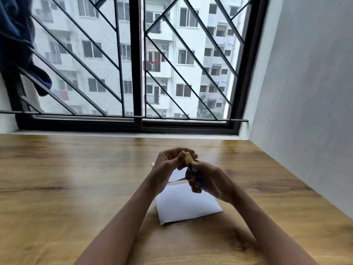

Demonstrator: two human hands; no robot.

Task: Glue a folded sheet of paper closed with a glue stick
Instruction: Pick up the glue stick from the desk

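A white sheet of paper [186, 204] lies on the wooden table [76, 178], partly folded, its far flap [175, 175] showing behind my hands. Above the paper, my right hand [208, 180] grips the blue body of a glue stick [194, 172]. My left hand [170, 161] pinches the stick's yellow cap [188, 159] at the top end. Whether the cap is on or off the stick I cannot tell. Both hands hover clear of the paper.
The table runs up to a window sill [124, 131] with a black barred window [135, 64] behind it. A grey wall [305, 92] borders the table on the right. Dark blue cloth [17, 35] hangs at the upper left.
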